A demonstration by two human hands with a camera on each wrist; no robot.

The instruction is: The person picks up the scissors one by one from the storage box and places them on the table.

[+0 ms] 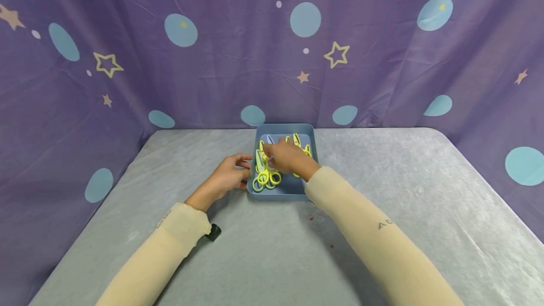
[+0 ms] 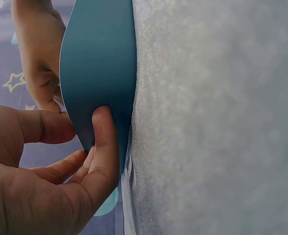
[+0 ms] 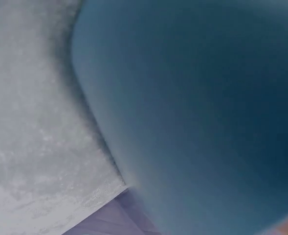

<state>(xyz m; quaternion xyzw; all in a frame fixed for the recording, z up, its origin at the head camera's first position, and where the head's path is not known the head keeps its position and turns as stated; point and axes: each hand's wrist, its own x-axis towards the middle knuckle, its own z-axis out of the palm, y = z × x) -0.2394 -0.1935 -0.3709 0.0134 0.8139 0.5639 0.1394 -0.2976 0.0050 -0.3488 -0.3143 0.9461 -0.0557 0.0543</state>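
A blue-grey tray [image 1: 280, 197] holds several child-size scissors. Yellow-green scissors [image 1: 263, 174] lie in its left part, handles toward the front, and more yellow scissors [image 1: 297, 140] lie on the right. My left hand [image 1: 227, 174] rests its fingertips against the outside of the left wall, as the left wrist view also shows on the tray wall [image 2: 99, 58]. Inside the tray, my right hand [image 1: 286, 156] reaches down over the scissors, fingers bent. A pale lavender pair of scissors [image 1: 269, 139] shows just past it. I cannot tell whether those fingertips pinch a pair.
The tray stands near the far edge of a table with a grey cloth [image 1: 170, 164]. Right behind it hangs a purple curtain [image 1: 238, 60] with stars and dots. Small brown specks [image 1: 332, 246] lie on the cloth below the right forearm.
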